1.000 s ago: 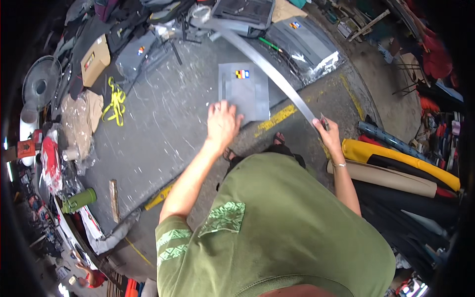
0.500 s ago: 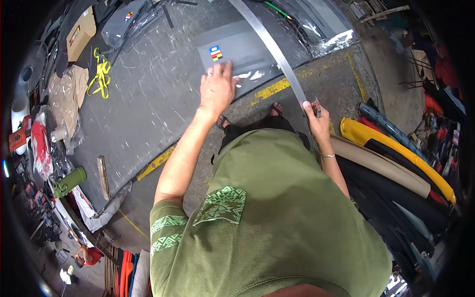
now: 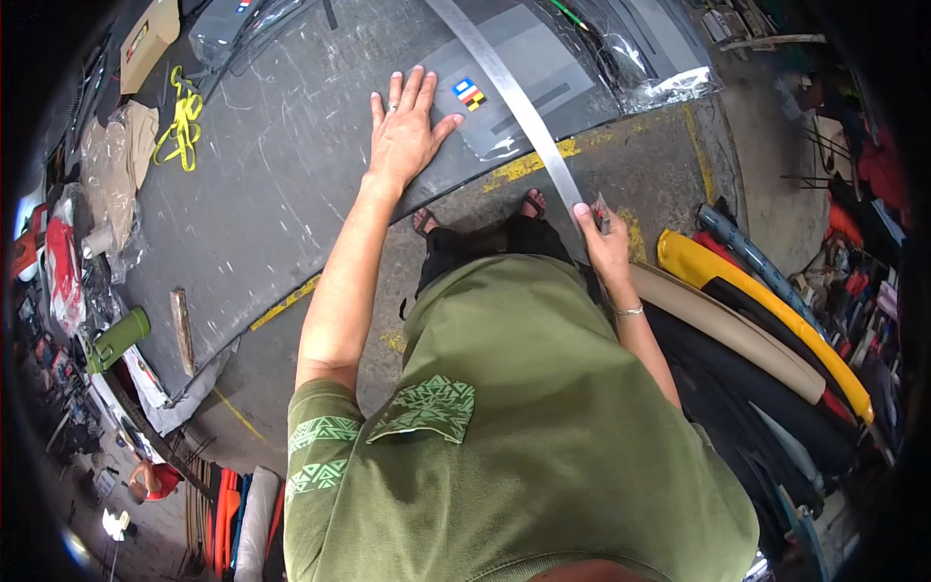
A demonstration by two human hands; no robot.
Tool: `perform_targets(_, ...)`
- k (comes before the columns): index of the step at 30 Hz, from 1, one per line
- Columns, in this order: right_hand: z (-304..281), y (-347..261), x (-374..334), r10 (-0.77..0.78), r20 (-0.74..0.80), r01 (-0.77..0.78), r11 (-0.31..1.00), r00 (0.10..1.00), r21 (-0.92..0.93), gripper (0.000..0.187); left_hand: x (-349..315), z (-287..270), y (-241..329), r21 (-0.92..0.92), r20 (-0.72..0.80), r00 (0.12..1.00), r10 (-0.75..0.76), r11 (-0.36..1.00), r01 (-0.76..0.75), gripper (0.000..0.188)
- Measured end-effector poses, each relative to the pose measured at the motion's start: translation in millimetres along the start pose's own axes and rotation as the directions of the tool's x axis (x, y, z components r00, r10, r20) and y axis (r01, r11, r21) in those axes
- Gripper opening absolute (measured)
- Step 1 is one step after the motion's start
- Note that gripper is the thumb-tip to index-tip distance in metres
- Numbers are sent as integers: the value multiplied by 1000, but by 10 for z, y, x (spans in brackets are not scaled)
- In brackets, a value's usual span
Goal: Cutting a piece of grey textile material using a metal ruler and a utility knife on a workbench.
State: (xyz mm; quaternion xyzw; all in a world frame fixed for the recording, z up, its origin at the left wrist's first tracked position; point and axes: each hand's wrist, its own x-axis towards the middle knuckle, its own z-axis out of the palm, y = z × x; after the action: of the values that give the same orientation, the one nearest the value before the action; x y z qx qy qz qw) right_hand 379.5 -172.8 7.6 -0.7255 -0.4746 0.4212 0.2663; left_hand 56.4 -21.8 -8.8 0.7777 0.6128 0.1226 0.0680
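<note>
My left hand [image 3: 402,136] lies flat on the dark work table, fingers spread, its thumb by the left edge of a clear plastic sheet [image 3: 531,60]. A small blue, white, red and yellow label [image 3: 468,94] shows on the sheet. A long metal ruler [image 3: 490,65] crosses over the sheet and runs past the table's near edge. My right hand [image 3: 605,242] grips the ruler's near end between thumb and fingers. A small dark and reddish object [image 3: 602,215] also sits in that hand; its kind is hard to make out.
On the scratched table [image 3: 262,165] lie a yellow strap [image 3: 181,121], a cardboard box [image 3: 150,44], a wooden stick [image 3: 181,330] and a green pencil [image 3: 567,14]. More plastic sheeting [image 3: 669,53] is at the far right. Rolls of material, one yellow [image 3: 756,306], lie to my right.
The plastic sheet has shifted right and now passes beneath the ruler. My left hand has moved left off the label area and spread its fingers. My right hand keeps the ruler.
</note>
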Motion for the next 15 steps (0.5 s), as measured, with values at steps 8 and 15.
perform_targets(8,265,-265,96,-108,15,107,994,994,17,42,-84,0,0,-330,-89,984,-157,936,120,64)
perform_targets(15,428,-222,155,-49,171,85,975,984,-206,34,-8,-2,-8,-150,-76,997,-21,989,10,75)
